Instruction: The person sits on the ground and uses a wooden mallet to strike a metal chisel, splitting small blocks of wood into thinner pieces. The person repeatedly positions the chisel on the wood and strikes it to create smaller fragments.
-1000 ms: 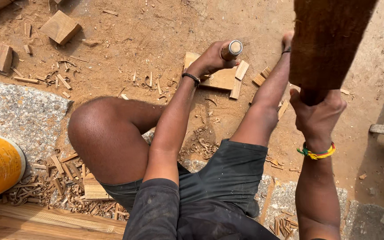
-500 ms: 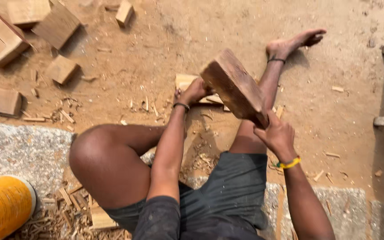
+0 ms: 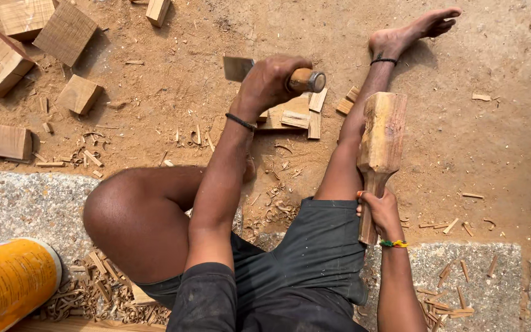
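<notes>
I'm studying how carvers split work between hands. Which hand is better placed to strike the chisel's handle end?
Probably the right hand: it grips the wooden mallet upright, just beside the chisel. The left hand is wrapped around the chisel, so it can only steady it.

mallet (image 3: 381, 135): rough-hewn wood, matt, grain showing
chisel (image 3: 278, 72): dull grey metal blade, smooth wooden handle with a metal ring at its end
blocks (image 3: 67, 34): sawn wood, pale, matt
ground (image 3: 493, 61): dry, dusty earth
slab (image 3: 26, 203): coarse, speckled stone
shorts (image 3: 314, 258): dark matt cloth
</notes>
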